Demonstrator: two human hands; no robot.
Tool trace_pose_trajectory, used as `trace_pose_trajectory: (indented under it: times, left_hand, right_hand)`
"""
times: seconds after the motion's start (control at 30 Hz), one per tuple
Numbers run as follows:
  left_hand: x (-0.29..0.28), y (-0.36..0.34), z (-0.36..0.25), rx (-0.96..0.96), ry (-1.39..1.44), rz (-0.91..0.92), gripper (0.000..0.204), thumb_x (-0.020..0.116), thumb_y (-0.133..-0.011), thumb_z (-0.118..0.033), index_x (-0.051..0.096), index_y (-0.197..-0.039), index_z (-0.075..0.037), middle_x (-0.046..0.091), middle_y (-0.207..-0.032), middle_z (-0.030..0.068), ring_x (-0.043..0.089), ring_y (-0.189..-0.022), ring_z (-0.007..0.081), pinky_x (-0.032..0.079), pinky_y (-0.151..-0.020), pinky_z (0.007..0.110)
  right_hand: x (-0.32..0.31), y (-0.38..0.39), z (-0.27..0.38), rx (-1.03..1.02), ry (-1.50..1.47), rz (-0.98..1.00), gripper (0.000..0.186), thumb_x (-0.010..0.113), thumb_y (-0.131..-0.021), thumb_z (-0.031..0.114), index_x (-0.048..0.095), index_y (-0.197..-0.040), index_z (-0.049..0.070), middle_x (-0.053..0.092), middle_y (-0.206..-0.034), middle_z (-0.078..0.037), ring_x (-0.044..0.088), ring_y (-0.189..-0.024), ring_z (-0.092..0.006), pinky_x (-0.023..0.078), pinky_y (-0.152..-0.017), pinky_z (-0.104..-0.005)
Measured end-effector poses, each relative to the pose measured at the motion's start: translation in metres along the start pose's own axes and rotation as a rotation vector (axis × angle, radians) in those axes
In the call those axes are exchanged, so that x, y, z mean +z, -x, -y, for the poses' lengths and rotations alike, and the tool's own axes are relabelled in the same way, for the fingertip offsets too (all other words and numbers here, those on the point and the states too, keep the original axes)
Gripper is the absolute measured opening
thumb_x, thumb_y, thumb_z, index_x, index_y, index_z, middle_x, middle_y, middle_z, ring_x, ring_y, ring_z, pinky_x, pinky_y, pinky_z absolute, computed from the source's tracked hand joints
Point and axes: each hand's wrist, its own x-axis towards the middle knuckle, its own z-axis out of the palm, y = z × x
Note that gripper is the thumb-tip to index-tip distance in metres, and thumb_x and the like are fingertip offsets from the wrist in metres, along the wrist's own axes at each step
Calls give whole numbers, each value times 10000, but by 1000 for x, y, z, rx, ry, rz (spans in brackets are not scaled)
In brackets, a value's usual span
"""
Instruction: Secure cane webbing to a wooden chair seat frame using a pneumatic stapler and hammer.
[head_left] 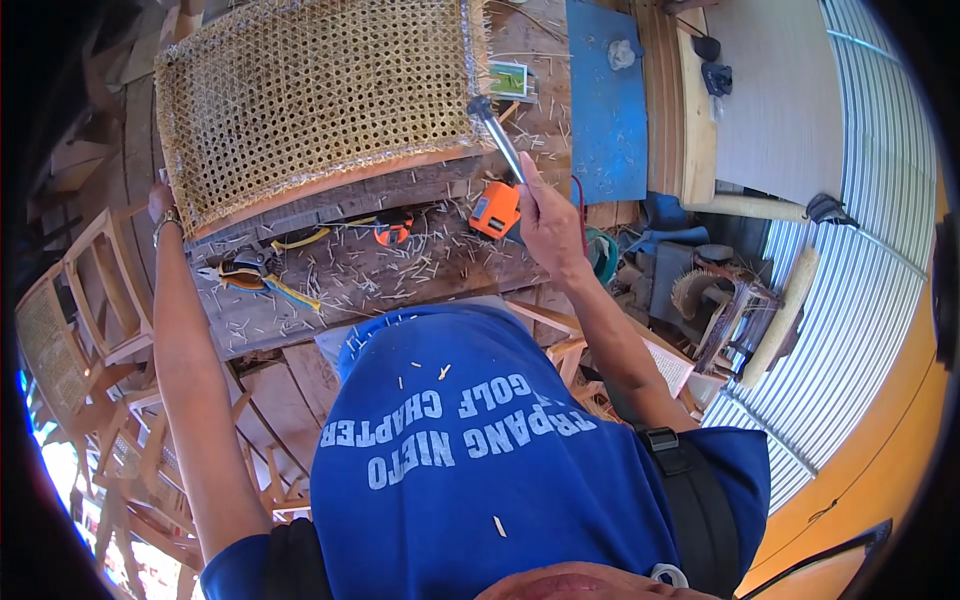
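Note:
A wooden frame with a woven cane panel rests tilted on the workbench. My left hand grips the frame's lower left corner. My right hand holds a hammer by its metal handle; the hammer's head sits against the frame's right lower corner. Small cane offcuts litter the bench in front of the panel.
On the bench lie pliers with orange and yellow handles, another orange-handled tool and an orange tape measure. A blue board lies at the back right. Wooden chair frames stand at the left, clutter and a corrugated wall at the right.

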Motion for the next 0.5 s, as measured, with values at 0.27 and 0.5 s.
trace_pose_trajectory:
  times: [0.27,0.5]
  left_hand:
    - [2,-8,15,4,-29,-25,654,375,-962,-597,656,-1156,-39,643,-1156,266,603,-1117,429,476,-919,532]
    - [-17,24,-35,35,-32,-19,653,389,-956,-601,666,-1125,-34,655,-1123,261,616,-1094,425,487,-906,524]
  right_hand:
    - [-2,10,-7,-112,15,-31,488,573,-958,50,488,-1432,127,639,-861,-179,632,-694,-242,511,-667,-332]
    - [-8,20,0,-39,10,-21,449,564,-968,59,506,-1412,90,662,-938,-195,660,-776,-196,509,-713,-314]
